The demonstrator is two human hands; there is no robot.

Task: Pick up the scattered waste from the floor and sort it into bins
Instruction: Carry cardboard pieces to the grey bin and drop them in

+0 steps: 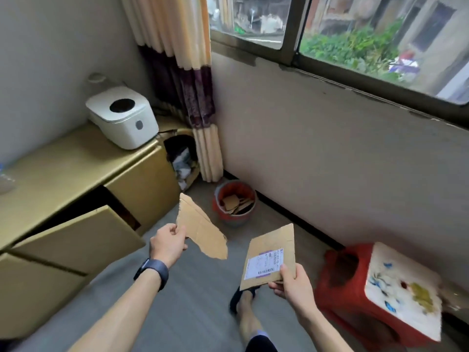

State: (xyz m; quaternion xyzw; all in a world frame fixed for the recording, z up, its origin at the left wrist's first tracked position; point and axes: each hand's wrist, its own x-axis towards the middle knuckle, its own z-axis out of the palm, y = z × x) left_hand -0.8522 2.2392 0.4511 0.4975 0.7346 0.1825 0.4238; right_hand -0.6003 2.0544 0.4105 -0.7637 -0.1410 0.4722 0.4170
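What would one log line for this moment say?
left hand: holds torn cardboard | right hand: holds labelled cardboard | red bucket: cardboard scraps inside

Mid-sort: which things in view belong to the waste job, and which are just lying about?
Job: torn cardboard piece, held by left hand; labelled cardboard piece, held by right hand; red bucket with cardboard scraps; corner bin with mixed waste.
Lying about: white cooker, red stool, curtain, cabinet.

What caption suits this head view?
Left hand holds torn cardboard, right hand labelled cardboard, before a red bucket.
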